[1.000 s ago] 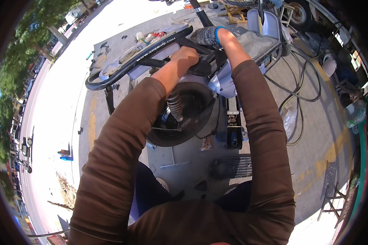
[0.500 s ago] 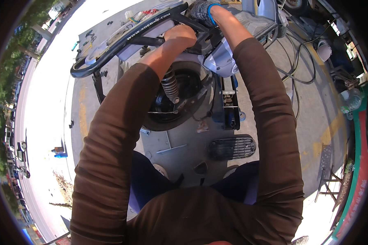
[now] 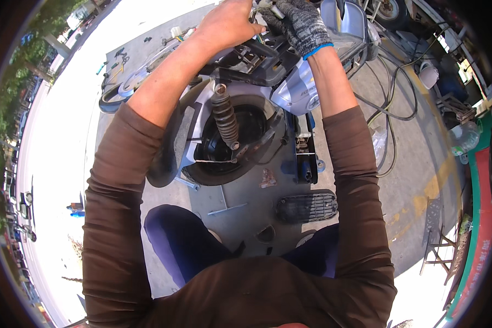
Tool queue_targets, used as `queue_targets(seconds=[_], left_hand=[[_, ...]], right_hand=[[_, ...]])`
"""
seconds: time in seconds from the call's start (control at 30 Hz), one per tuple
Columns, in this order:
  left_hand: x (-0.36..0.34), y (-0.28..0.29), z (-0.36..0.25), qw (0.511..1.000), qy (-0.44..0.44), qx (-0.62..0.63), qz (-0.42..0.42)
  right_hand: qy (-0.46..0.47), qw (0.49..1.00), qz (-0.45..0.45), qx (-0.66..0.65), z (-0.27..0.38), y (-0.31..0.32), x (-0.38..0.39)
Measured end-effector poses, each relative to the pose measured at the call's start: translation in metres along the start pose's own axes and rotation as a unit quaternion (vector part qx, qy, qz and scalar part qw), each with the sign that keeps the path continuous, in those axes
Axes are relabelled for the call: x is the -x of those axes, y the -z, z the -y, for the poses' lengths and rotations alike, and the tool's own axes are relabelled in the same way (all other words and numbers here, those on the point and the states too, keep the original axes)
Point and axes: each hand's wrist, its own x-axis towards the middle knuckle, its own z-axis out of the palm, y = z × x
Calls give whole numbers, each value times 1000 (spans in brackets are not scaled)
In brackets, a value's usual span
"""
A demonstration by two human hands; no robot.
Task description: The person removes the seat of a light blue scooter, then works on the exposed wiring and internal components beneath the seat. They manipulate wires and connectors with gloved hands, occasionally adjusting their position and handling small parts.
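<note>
My bare left hand point(image 3: 228, 23) reaches over the black frame point(image 3: 262, 63) of a partly stripped scooter. Its thumb points right, above some thin wires; the other fingers are cut off by the upper edge. Close beside it, my right hand point(image 3: 300, 27) wears a grey knitted glove with a blue cuff. Its fingers are closed around a small pale piece, too little shown to name. Below the frame are a coil-spring shock absorber point(image 3: 224, 116) and the rear wheel point(image 3: 229, 176). A black curved bar point(image 3: 161, 169) hangs beneath my left forearm. Right of the wheel sits a silver-grey body panel point(image 3: 300, 90).
On the ground near my feet lie a black slotted footboard point(image 3: 306, 207) and a T-shaped metal wrench point(image 3: 227, 209). Dark hoses point(image 3: 391, 104) curl at the right, near a clear plastic bottle point(image 3: 466, 135). An open black box point(image 3: 306, 161) stands beside the wheel.
The long black rail has left its place across the frame; its curved end now hangs lower. My left hand has moved up and left, and my gloved right hand down and right.
</note>
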Motion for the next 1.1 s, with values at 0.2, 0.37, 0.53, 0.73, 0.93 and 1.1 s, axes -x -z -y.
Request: queue_targets(seconds=[0.2, 0.37, 0.53, 0.73, 0.93, 1.1], left_hand=[[-26, -16, 22, 976, -35, 201, 81], [-34, -7, 31, 958, 76, 193, 198], [-48, -3, 66, 953, 121, 236, 148], [-60, -23, 79, 933, 161, 319, 44], [-42, -25, 110, 912, 228, 335, 67], [-34, -4, 87, 861, 278, 412, 105]], right_hand=[[16, 972, 52, 228, 14, -15, 11], [108, 839, 6, 533, 26, 9, 61], [-518, 676, 312, 421, 31, 50, 159], [-587, 804, 54, 79, -104, 124, 256], [-415, 898, -91, 111, -145, 112, 273], [-348, 918, -115, 155, -156, 122, 275]])
